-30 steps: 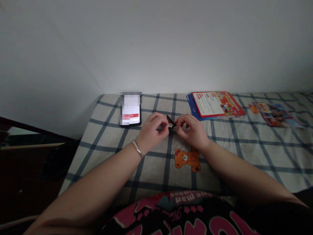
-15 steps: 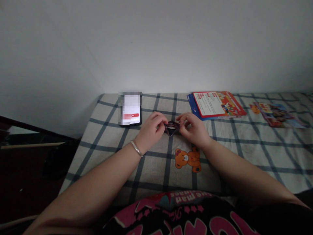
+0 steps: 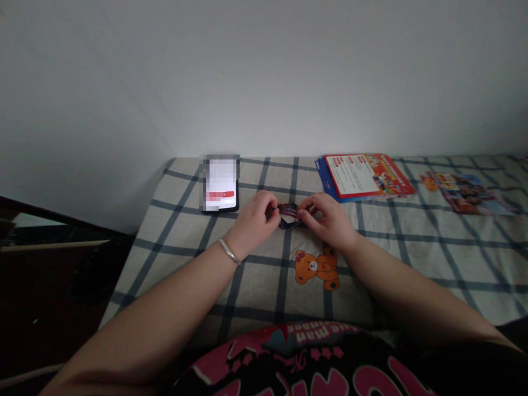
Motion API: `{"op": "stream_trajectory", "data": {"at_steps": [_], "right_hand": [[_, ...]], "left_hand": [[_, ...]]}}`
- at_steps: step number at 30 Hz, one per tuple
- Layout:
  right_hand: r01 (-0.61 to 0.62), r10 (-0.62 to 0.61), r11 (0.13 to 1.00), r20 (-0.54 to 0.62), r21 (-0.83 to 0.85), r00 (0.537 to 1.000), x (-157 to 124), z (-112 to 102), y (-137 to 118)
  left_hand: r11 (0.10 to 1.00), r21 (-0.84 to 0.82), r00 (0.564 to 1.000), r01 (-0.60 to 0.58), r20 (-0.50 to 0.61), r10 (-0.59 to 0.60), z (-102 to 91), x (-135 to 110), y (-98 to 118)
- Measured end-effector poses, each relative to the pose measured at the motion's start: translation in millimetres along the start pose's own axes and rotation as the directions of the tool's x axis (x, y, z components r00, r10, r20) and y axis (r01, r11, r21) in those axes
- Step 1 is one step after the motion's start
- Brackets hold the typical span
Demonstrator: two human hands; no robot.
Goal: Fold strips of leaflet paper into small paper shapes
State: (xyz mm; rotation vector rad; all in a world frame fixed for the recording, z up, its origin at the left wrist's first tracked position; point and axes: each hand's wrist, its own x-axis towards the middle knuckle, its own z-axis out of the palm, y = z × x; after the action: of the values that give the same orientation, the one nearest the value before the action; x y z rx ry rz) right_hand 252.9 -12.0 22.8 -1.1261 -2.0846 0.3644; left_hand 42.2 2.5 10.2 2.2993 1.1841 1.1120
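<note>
Between my hands is a small dark folded paper (image 3: 290, 224) with printed patches, low over the checked cloth. My left hand (image 3: 260, 217) pinches its left side between thumb and fingers. On the opposite side, my right hand (image 3: 324, 218) grips the paper with thumb and forefinger. The paper's middle gapes a little, with a darker flap toward me. Its ends are hidden behind my fingertips. A silver bangle (image 3: 229, 251) circles my left wrist.
A lit phone (image 3: 223, 184) lies left of my hands. Red and blue printed cards (image 3: 358, 176) are stacked at the back right, with a colourful printed sheet (image 3: 474, 193) farther right. The checked tablecloth (image 3: 256, 286) reaches the wall behind.
The paper's diamond-shaped opening has changed shape, and more of its printed far side shows. My left fingers have curled in and shifted slightly; my right fingers have moved slightly inward.
</note>
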Motion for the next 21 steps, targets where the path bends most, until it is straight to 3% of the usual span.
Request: {"op": "stream_trajectory", "data": {"at_steps": [7,13,21], "right_hand": [[0.030,-0.025,0.992,0.042,-0.126,0.999,1.1,-9.0,4.6],[0.192,-0.142,0.940,0.186,-0.284,0.972,2.2,-19.2,-1.7],[0.182,-0.109,0.897,0.197,-0.404,0.974,1.7,-15.4,-9.9]], "left_hand": [[0.999,-0.030,0.999,0.020,0.026,-0.019,-1.6,-0.5,1.2],[0.997,-0.074,0.995,-0.038,0.091,0.044,-1.3,-1.2,1.8],[0.992,-0.102,0.990,-0.068,0.119,0.080,-0.3,-0.7,4.9]]}}
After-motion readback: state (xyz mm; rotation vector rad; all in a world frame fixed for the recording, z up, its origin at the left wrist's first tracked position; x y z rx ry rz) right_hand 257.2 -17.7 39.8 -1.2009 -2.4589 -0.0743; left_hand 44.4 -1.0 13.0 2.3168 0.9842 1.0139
